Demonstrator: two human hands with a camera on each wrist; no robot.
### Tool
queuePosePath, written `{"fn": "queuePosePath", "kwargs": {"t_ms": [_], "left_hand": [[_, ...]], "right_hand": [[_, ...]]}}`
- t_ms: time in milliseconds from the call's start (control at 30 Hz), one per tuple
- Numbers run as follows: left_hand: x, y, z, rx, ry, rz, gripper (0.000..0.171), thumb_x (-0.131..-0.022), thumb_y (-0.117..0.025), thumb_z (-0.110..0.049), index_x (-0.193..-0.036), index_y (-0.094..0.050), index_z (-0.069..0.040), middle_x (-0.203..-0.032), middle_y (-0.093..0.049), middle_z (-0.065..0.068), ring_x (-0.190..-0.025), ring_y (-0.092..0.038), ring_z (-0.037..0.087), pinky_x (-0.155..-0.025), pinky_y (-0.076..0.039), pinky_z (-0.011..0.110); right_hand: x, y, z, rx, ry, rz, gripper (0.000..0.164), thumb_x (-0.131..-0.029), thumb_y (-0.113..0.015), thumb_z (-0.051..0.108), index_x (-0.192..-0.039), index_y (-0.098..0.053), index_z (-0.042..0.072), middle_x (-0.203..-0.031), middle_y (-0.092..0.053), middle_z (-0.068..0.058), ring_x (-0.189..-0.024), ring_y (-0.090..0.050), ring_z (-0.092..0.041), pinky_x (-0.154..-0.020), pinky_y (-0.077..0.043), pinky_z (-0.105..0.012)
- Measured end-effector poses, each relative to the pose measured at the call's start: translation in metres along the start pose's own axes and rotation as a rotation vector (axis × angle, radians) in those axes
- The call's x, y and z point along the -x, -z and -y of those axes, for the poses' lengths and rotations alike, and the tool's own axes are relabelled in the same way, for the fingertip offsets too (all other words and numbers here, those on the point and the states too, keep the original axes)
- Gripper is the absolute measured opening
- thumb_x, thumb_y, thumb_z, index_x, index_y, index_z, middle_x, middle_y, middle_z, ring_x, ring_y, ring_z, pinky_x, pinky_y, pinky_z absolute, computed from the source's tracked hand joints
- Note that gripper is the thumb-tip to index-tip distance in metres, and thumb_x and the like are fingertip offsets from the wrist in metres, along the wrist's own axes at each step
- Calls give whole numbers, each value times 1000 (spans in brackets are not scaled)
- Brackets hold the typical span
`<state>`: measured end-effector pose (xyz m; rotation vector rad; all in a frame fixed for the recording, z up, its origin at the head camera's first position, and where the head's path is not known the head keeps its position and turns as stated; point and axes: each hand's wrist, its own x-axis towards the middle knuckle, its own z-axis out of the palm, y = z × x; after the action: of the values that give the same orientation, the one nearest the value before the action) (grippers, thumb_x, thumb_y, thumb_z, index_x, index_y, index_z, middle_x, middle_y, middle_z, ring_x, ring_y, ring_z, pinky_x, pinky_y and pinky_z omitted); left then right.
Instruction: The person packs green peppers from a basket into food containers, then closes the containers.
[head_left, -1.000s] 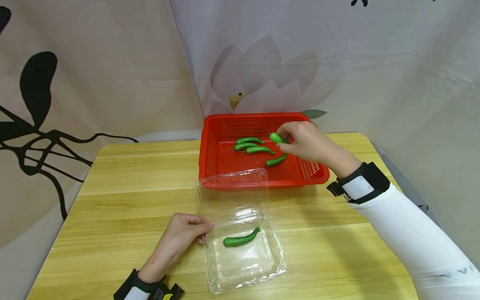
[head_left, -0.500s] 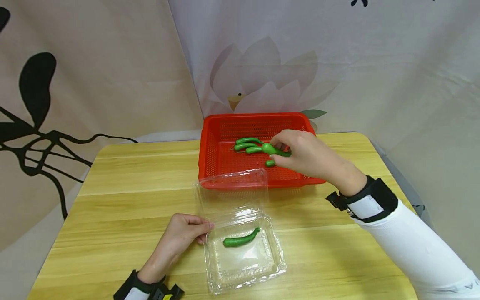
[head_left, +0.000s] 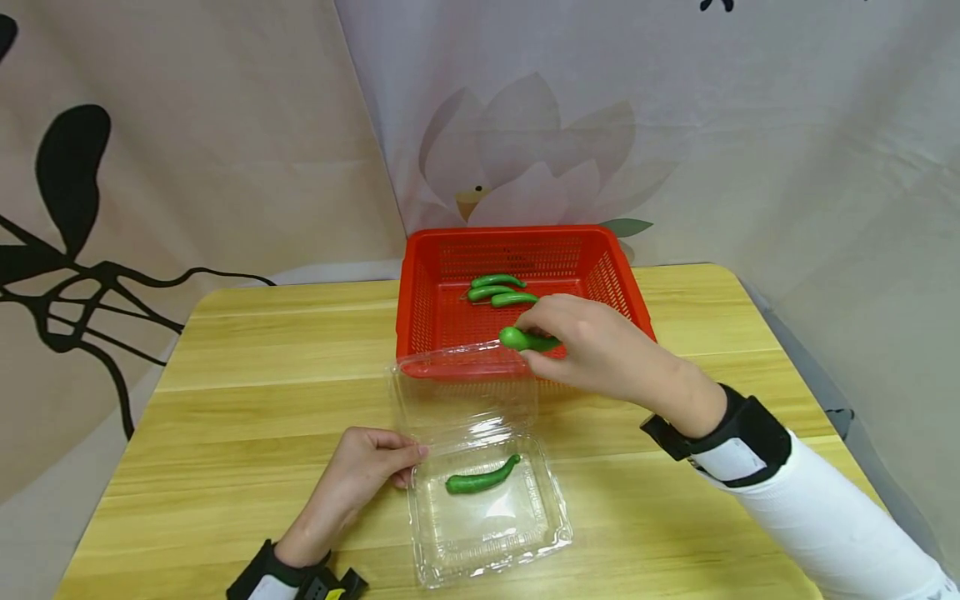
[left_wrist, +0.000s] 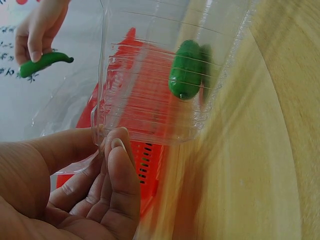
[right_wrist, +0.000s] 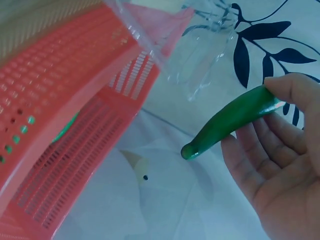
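Observation:
Over the near edge of the red basket [head_left: 637, 304], my right hand [head_left: 600, 350] pinches a green chili pepper [head_left: 525, 339] between thumb and fingers. The right wrist view shows that same pepper [right_wrist: 235, 117] in full, lying across the fingertips. With thumb and fingers, my left hand [head_left: 371, 462] grips the left edge of a clear plastic clamshell box [head_left: 487, 542], near its hinge. One green chili pepper [head_left: 482, 477] lies in the box's bottom half. Its lid [head_left: 465, 400] is folded back and leans on the basket's front rim.
Several green chili peppers [head_left: 491, 292] lie inside the basket; my right hand may hide more. The basket stands at the back of the wooden table [head_left: 285, 375], in front of a printed cloth [head_left: 525, 108].
Holding the pepper, my right hand has come from inside the basket toward me and a little left, over its front edge. My left hand and the box have stayed put.

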<state>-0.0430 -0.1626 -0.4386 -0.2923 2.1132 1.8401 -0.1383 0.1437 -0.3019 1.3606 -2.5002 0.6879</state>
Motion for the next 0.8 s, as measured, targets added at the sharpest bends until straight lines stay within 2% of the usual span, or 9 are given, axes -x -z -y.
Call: {"fn": "queuePosePath", "kwargs": {"t_ms": [300,533,800], "left_hand": [[0,0,1,-5,-3,0,16,-89,-82,-5,-90,-77,10,-72,-71,12,-58,-61,16,-56,-56,27],[-1,-1,1,-18,11,-7,17,-89,-82,-6,-90,-77,10,-70,-69,9,-58,-61,16,-57,-56,28],[-2,0,1,-13,10,1,17,-89,-82,-7,-91,-78,9,-76,-71,13,-60,-62,16,-57,-56,28]], "right_hand": [[6,-16,16,-31,81,-8,23,-87,-87,11,-105,-72,9,-99,-69,3,-86,-60,-9,-72,-55,-23],[14,-34,26,-24,102,43,24,-88,-86,16,-107,-73,10,-101,-69,4,-89,-62,-9,-77,-56,-23],[20,-58,35,-45,162,85,20,-91,-83,16,-106,-72,9,-95,-67,4,-85,-60,-8,-77,-54,-20]]}}
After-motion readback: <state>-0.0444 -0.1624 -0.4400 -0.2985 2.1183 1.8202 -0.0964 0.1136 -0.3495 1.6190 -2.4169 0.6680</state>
